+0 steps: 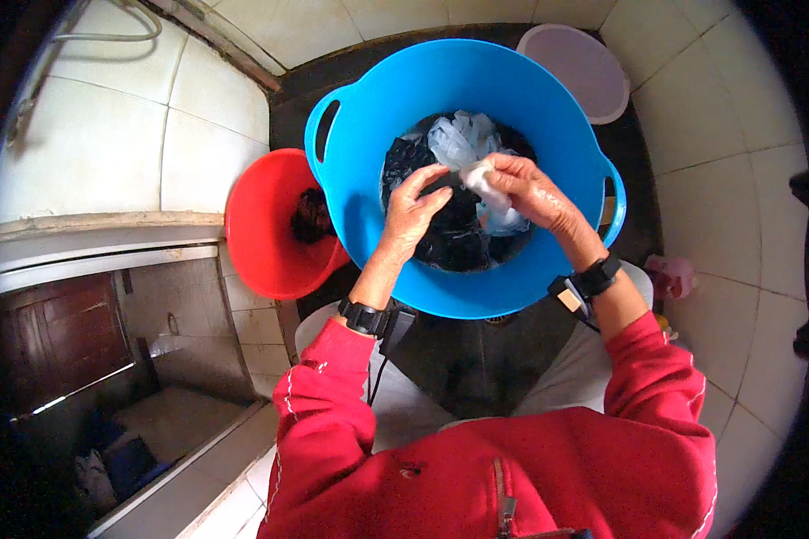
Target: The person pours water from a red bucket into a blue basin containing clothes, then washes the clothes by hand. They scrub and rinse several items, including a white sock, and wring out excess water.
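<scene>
Before me stands a large blue plastic tub (pixel 472 74) with two cut-out handles. Dark wet fabric (pixel 445 249) lies in its bottom, with a pale blue cloth (pixel 455 138) bunched on top. My right hand (pixel 529 188) pinches a whitish, wet-looking piece of cloth (pixel 489 192) over the middle of the tub. Below that hand, more light blue cloth (pixel 502 222) shows against the dark fabric. My left hand (pixel 411 205) hovers just left of the held piece, its thumb and fingers apart and nothing between them.
A red plastic bucket (pixel 263 229) with a dark item (pixel 312 215) inside leans at the tub's left. Behind it on the right rests a pale purple basin (pixel 580 71). Tiled walls (pixel 708 108) close in the space; a pink object (pixel 671 275) lies by the right wall.
</scene>
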The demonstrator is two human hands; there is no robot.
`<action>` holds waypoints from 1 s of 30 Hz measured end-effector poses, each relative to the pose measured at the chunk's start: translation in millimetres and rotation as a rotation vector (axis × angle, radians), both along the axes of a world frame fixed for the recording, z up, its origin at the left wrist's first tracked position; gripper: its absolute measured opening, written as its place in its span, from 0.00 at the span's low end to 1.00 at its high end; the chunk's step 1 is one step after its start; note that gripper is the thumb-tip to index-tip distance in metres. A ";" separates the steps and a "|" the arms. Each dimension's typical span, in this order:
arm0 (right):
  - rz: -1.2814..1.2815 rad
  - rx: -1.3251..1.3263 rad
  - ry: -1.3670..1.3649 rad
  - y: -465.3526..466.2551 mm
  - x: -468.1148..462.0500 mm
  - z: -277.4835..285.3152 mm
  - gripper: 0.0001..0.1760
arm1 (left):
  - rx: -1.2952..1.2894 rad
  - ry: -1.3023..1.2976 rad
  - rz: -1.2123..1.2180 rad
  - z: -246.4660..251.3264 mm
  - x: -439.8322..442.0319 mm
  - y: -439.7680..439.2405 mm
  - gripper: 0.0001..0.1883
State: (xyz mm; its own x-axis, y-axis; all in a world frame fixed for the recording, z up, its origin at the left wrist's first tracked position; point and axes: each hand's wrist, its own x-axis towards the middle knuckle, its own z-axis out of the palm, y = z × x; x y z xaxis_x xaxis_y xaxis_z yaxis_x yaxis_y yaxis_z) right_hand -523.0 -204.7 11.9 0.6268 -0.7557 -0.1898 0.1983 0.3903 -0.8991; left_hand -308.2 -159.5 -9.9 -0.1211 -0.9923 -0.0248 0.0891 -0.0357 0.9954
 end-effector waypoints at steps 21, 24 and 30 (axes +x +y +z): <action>-0.350 -0.707 0.458 1.9 8.1 11.7 0.16 | -0.282 -0.233 0.303 36.8 -8.9 -10.3 0.02; -0.402 -0.815 0.413 3.4 14.5 12.4 0.22 | -0.224 -0.127 0.229 33.7 -9.1 -11.5 0.02; -0.238 -0.528 0.198 -3.6 15.6 8.4 0.12 | -0.165 0.050 0.116 30.1 -15.0 -11.9 0.06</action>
State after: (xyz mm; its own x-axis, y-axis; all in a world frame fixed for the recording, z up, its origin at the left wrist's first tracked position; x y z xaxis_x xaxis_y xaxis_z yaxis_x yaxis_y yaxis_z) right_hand -507.4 -208.3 20.2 0.4201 -0.8945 0.1529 0.0343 -0.1527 -0.9877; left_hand -323.2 -171.4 20.3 -0.0030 -0.9897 0.1429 0.1323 0.1412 0.9811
